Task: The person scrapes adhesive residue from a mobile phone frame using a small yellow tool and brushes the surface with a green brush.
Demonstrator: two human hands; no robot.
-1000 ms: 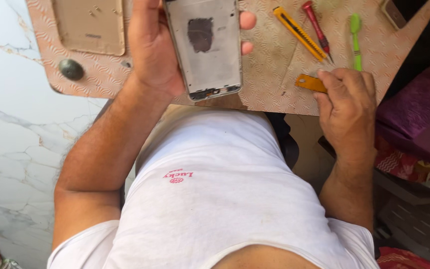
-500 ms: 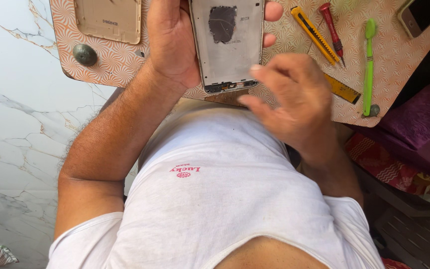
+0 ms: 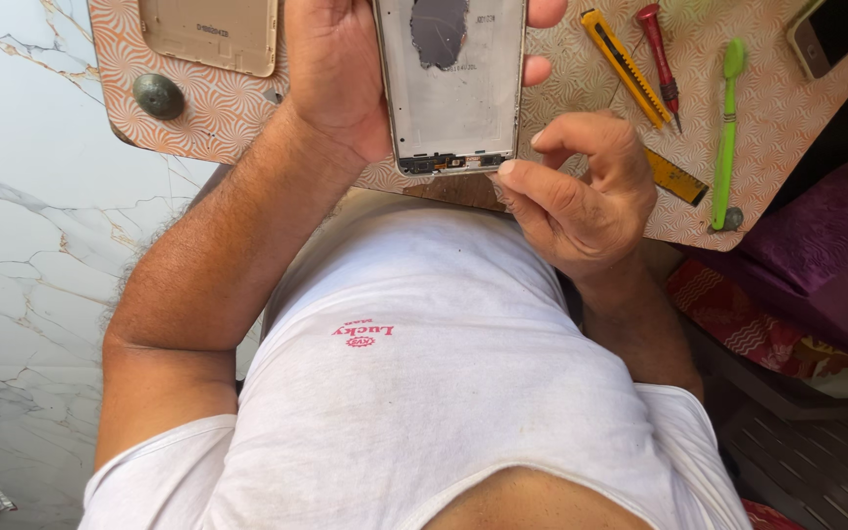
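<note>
The left hand (image 3: 341, 74) wrapped its grip around the opened phone frame (image 3: 451, 83), holding it above the patterned surface (image 3: 581, 88). The right hand (image 3: 576, 191) pinched narrowly at its lower edge. A steady frame and light fingertip pressure would suit. A yellow cutter (image 3: 625, 67) lay near.

dark phone screen (image 3: 839, 29) at board's top-right corner, gold-edged, rectangular

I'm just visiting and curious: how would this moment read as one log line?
left hand: holds opened phone | right hand: fingertips at phone's lower edge | board: yellow cutter, red screwdriver, green tool
</note>
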